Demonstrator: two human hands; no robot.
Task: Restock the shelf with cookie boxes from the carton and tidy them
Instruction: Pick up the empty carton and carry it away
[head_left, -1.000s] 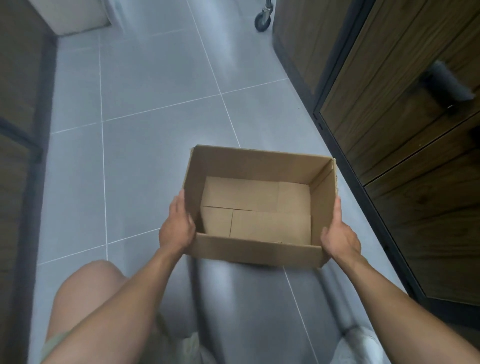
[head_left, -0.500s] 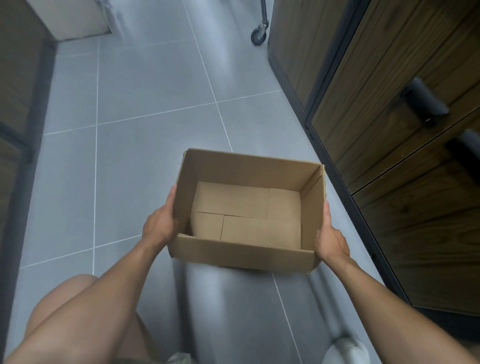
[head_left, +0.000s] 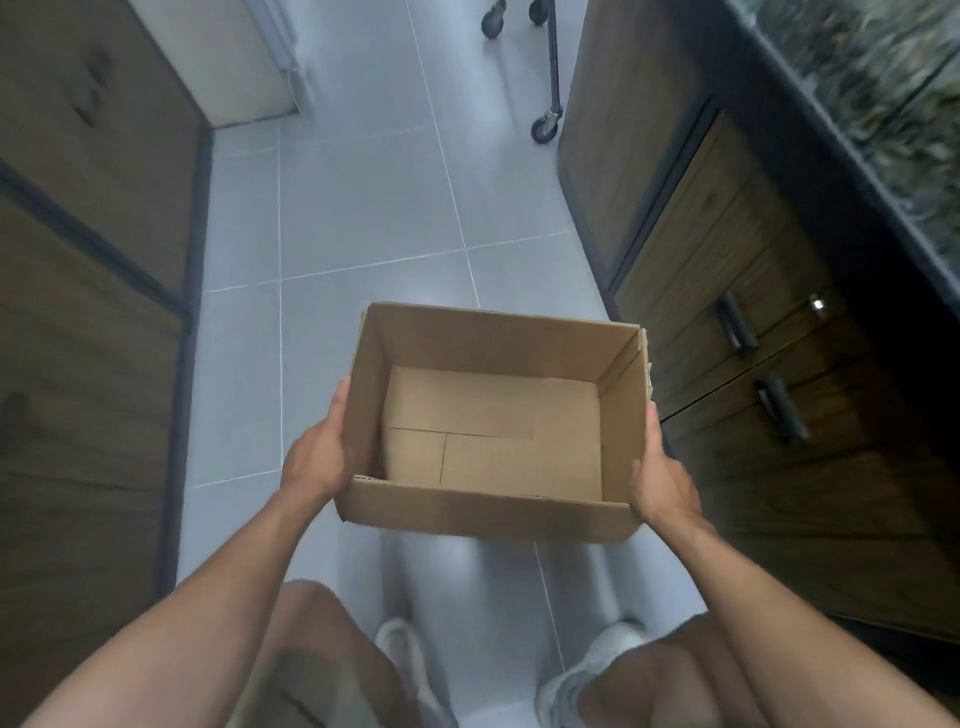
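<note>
Whole view: More of the room is being shown than a second ago. A dark countertop to the right of the grip and both shoes below it are now being taken in, so the person is judged to be rising.
Floor: Grey tiles are being seen beyond and beneath the grip.
Cabinets: Wooden fronts are being passed on both sides of the grip.
Carton: The carton is being held between the two hands, open top upward, seemingly clear of the floor. Its inside is being shown bare, as in the earlier views, so unloading is judged finished.
Left hand: The left hand is being clasped round the near left corner, with the thumb lying up the outer wall.
Right hand: The right hand is being clasped round the near right corner in the same way.
Wheels: Castors far beyond the grip are being brought further into view.
Hidden: The shelf and the cookie boxes are not being shown anywhere, so tidying cannot be judged. The fingers are being covered by the carton. The countertop is being smeared by motion.
</note>
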